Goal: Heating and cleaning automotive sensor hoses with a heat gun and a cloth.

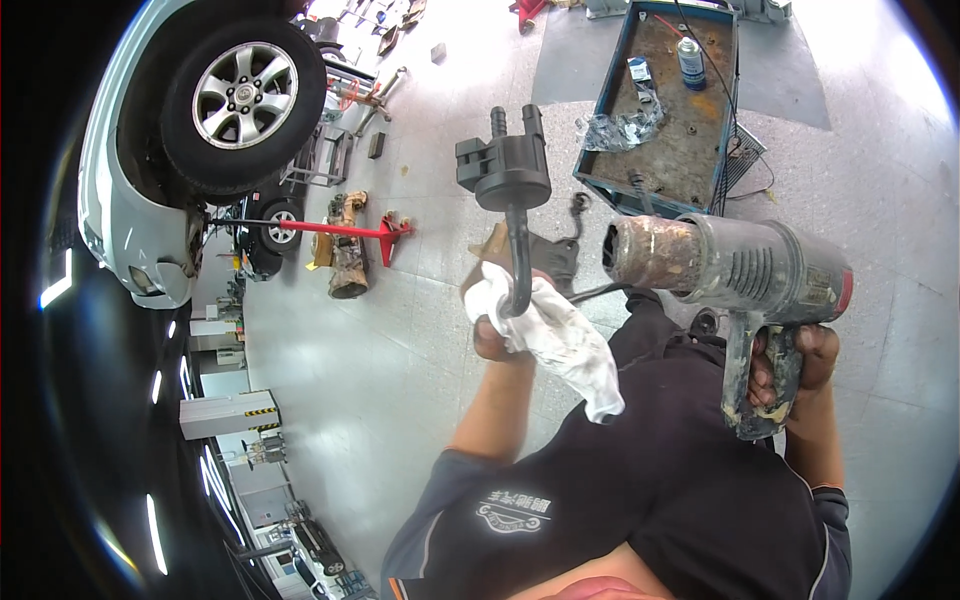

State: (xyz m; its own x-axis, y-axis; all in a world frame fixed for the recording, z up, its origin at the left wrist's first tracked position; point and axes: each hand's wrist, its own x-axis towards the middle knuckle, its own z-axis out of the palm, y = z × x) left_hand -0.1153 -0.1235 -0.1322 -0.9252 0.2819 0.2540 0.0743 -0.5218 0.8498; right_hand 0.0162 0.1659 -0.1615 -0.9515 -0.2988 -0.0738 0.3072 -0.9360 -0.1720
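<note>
My left hand [490, 342] is closed around a soiled white cloth [570, 345]. Out of the cloth rises a short bent black hose [518, 255]. On the hose's upper end sits a black plastic valve [512, 175] with a side connector and two ports on top. The cloth and my fingers hide the hose's lower end. My right hand [800, 362] grips the handle of a worn grey heat gun [750, 265]. Its crusted metal nozzle [655, 250] faces left toward the hose, with a gap between them. I cannot tell whether a finger presses the trigger.
Ahead stands a blue-rimmed metal cart [690, 130] bearing a spray can [690, 65] and crumpled clear plastic [625, 125]. A raised silver car [130, 200] is at the far left. A red stand [350, 230] and a rusty part [348, 260] are on the floor.
</note>
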